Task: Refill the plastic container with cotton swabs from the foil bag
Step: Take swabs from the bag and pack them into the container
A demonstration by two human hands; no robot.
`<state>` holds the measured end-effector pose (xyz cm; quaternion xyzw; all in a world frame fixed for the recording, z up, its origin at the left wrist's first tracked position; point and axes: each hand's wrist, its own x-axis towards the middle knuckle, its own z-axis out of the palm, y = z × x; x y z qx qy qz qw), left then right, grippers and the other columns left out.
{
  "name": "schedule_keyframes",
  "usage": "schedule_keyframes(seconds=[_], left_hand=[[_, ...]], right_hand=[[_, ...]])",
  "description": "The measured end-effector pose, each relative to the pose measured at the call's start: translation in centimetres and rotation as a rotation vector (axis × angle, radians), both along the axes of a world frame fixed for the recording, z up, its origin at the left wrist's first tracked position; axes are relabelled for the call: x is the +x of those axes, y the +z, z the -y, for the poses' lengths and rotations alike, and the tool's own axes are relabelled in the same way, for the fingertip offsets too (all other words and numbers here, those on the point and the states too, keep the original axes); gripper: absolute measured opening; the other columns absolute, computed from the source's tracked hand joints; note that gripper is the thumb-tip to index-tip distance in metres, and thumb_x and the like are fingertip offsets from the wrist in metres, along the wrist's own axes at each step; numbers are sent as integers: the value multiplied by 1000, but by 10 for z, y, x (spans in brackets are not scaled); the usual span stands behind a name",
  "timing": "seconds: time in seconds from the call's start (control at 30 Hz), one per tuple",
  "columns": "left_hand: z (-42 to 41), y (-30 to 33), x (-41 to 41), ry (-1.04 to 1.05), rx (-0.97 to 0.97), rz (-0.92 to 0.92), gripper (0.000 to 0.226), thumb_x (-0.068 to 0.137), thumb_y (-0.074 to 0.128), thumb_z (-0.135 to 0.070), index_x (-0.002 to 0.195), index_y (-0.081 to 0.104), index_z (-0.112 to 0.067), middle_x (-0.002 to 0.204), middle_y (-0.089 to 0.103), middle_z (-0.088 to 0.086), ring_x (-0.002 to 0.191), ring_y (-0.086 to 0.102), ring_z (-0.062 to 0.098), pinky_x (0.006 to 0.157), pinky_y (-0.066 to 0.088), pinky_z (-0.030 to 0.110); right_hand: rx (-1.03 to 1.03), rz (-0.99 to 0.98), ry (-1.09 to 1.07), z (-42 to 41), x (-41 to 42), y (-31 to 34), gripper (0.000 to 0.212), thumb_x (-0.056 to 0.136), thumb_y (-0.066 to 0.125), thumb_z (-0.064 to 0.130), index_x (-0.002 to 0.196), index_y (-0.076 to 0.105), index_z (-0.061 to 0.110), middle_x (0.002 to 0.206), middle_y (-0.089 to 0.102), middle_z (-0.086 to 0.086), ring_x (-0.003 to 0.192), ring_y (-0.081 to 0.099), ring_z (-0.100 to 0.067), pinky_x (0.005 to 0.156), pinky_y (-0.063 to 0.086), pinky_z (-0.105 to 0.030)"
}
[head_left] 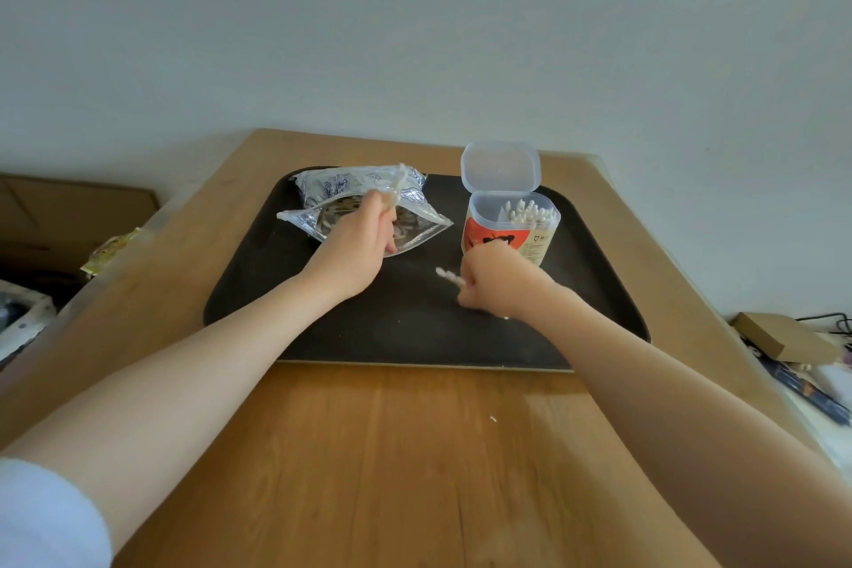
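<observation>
An open foil bag [322, 217] lies on the back left of a dark tray [415, 327], with cotton swabs visible inside its mouth. My left hand [359, 244] is over the bag's opening and pinches a few swabs [397, 184] that stick up and away. The clear plastic container [511, 221] stands upright at the back right of the tray, lid flipped open, with swabs standing in its right half. My right hand [493, 286] is just in front of the container, curled round a small bunch of swabs [447, 276] whose tips point left.
The tray sits on a wooden table [369, 452] against a pale wall. A loose white bit [493, 419] lies on the wood in front of the tray. Cardboard boxes and clutter are off the table's left side, a small box [779, 337] and cables off the right.
</observation>
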<state>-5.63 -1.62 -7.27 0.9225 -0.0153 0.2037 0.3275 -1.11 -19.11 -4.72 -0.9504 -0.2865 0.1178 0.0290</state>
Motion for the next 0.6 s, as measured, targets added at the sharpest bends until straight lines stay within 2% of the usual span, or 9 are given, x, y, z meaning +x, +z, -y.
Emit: schedule_keyframes(seconds=[0.03, 0.1, 0.17, 0.23, 0.33, 0.4, 0.43, 0.53, 0.6], left_hand=[[4, 2, -1, 18, -110, 8, 20, 101, 27, -22, 101, 42, -8, 78, 58, 4, 70, 54, 13, 66, 44, 25], [13, 3, -3, 20, -341, -10, 20, 101, 30, -23, 102, 44, -8, 68, 49, 0, 59, 47, 12, 58, 41, 25], [23, 1, -4, -14, -515, -38, 20, 101, 32, -24, 99, 48, -12, 63, 42, -3, 53, 39, 10, 52, 35, 28], [32, -1, -6, -26, -490, -57, 22, 101, 33, -27, 97, 51, -15, 65, 44, -4, 56, 41, 9, 55, 36, 30], [47, 1, -11, -23, -422, -80, 30, 101, 30, -31, 97, 51, -10, 76, 57, 2, 69, 57, 17, 66, 48, 37], [53, 3, -13, -45, -514, -107, 30, 101, 28, -30, 105, 49, -9, 86, 63, 5, 78, 65, 20, 72, 56, 36], [56, 4, -14, -67, -553, -118, 28, 102, 27, -28, 106, 47, -9, 85, 64, 7, 75, 66, 21, 70, 57, 35], [62, 4, -16, -115, -561, -155, 26, 102, 27, -26, 106, 45, -9, 71, 52, 4, 57, 51, 15, 52, 46, 27], [61, 3, -18, -159, -593, -198, 24, 102, 28, -24, 106, 47, -11, 67, 42, 0, 55, 38, 10, 49, 34, 22]], right_hand=[[183, -22, -54, 2, 2, 2, 11, 85, 61, 19, 81, 65, 10, 65, 57, -1, 61, 55, -13, 60, 47, -23], [605, -116, -155, 5, 1, 6, 21, 84, 59, 13, 63, 60, 10, 59, 58, -3, 53, 53, -12, 55, 46, -21], [924, -310, -207, 3, -5, 11, 20, 88, 56, 10, 69, 62, 6, 61, 61, -4, 54, 56, -11, 57, 51, -20], [1091, -452, -217, -2, -12, 12, 17, 91, 54, 9, 77, 63, 4, 64, 61, -5, 57, 57, -9, 61, 54, -18], [1240, -571, -255, -7, -18, 9, 14, 90, 54, 4, 80, 63, 3, 66, 60, -6, 58, 57, -10, 61, 52, -19], [1272, -581, -284, -7, -19, 4, 15, 89, 54, 4, 76, 62, 3, 63, 56, -7, 55, 52, -12, 59, 51, -23], [1260, -552, -283, -7, -20, 2, 14, 89, 55, 6, 76, 60, 2, 60, 54, -8, 52, 50, -14, 58, 49, -26], [1229, -457, -263, -3, -19, -1, 12, 89, 58, 12, 80, 61, 4, 57, 57, -7, 50, 54, -15, 58, 50, -24], [1199, -360, -268, 2, -15, -2, 9, 85, 65, 14, 77, 63, 11, 58, 58, 4, 54, 54, -5, 61, 46, -19]])
